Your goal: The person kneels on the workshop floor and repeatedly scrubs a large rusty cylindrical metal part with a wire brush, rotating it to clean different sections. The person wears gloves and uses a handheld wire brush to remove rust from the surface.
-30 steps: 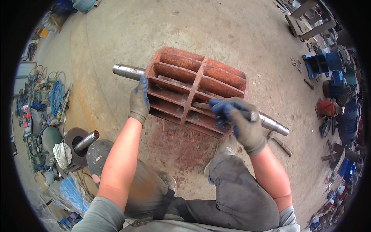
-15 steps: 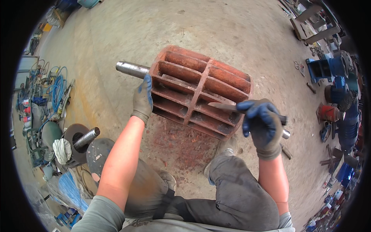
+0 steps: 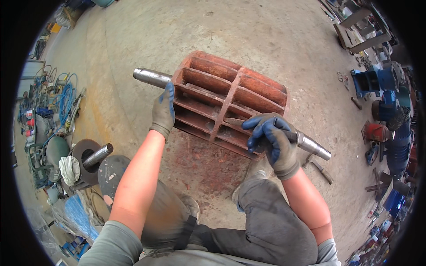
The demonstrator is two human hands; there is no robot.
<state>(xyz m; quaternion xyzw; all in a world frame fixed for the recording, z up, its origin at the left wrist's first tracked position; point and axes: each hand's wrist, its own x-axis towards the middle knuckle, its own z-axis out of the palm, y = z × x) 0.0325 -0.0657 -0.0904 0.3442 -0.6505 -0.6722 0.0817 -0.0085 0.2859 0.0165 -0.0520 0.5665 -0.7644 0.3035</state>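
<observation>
A concrete floor (image 3: 248,31) spreads under everything, stained with rust dust just in front of the person's knees. On it lies a big rusty drum (image 3: 230,102) built of long ribs and cross plates, with a steel shaft (image 3: 151,77) running through it and sticking out at both ends, upper left and lower right.

The left hand (image 3: 163,111), in a grey and blue glove, rests flat against the left end plate of the drum, just below where the shaft comes out; its fingers are spread rather than wrapped, so it steadies the drum more than it holds it.

The right hand (image 3: 273,142) has changed most. A second ago it lay lower on the near ribs; now it sits at the drum's lower right corner, fingers curled around a thin scraper blade (image 3: 235,122) whose tip pokes left into a slot between two ribs. The hand also covers the shaft there, so I cannot tell whether it presses on it. The drum itself has barely shifted, which suggests the work has moved along to another slot.
</observation>
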